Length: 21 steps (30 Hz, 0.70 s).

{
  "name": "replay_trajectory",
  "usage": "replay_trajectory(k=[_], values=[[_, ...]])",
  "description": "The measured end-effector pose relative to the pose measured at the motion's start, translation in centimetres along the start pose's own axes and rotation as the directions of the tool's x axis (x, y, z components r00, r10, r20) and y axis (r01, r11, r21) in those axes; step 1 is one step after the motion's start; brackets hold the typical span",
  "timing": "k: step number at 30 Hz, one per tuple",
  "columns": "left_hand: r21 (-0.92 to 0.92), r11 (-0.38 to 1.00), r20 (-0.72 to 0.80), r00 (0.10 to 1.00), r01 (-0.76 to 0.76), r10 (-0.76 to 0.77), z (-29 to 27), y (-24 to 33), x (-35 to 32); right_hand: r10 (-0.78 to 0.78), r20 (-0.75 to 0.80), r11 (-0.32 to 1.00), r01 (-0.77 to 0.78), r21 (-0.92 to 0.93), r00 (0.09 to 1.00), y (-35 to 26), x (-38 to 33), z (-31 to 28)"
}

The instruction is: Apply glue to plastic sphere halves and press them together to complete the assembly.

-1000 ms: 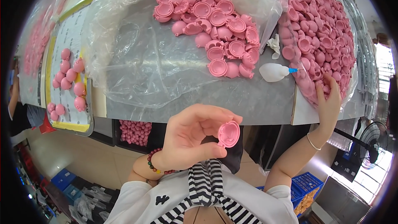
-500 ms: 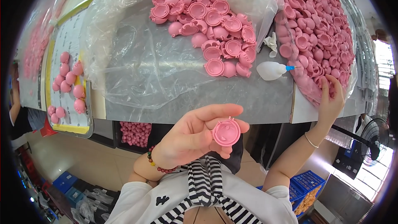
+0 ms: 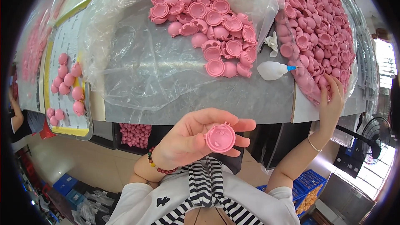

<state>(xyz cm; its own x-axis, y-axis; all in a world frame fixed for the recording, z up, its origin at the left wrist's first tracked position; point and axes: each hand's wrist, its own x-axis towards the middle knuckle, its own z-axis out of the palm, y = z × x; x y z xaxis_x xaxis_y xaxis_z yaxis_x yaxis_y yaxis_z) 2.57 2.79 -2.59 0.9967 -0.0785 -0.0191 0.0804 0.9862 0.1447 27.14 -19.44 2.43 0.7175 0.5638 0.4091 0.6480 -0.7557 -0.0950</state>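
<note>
My left hand grips a round pink plastic half shell between thumb and fingers, over the table's front edge. The shell's hollow side faces up, and small tabs stick out at its rim. At the right, my right hand reaches into the front of a big heap of pink shells in a clear plastic bag. Its thumb and fingers curl round a pink shell at the heap's edge; part of that grip is hidden.
More pink shells lie loose on the grey table, beside clear plastic sheeting. A white squeeze bottle with a blue tip lies near crumpled tissue. A tray at left holds several pink balls.
The half shell in my left hand has shifted slightly left and down, and my fingers have spread a little. My right hand's fingers have closed around a shell in the heap.
</note>
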Motion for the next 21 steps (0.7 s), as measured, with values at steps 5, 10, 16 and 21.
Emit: replay_trajectory(k=[5, 10, 16, 21], values=[[0.018, 1.000, -0.016, 1.000, -0.005, 0.005, 0.0, 0.0, -0.2, 0.069, -0.090, 0.997, -0.070, -0.009, 0.994, -0.2, -0.4, 0.2], [0.211, 0.970, -0.039, 0.991, -0.119, 0.130, 0.1, -0.5, 0.2, 0.234, -0.440, 0.836, 0.051, 0.546, 0.867, -3.5, -1.8, 0.5], [0.581, 0.769, -0.089, 0.919, -0.265, 0.383, 0.5, -1.3, 0.7, -0.185, -0.159, 0.625, 0.240, 0.743, 0.970, -12.3, -4.5, 0.5], [0.605, 0.738, -0.133, 0.875, -0.299, 0.465, 0.4, -0.9, 0.8, -0.246, 0.009, 0.773, 0.191, 0.604, 0.969, -12.1, -5.0, 3.5]])
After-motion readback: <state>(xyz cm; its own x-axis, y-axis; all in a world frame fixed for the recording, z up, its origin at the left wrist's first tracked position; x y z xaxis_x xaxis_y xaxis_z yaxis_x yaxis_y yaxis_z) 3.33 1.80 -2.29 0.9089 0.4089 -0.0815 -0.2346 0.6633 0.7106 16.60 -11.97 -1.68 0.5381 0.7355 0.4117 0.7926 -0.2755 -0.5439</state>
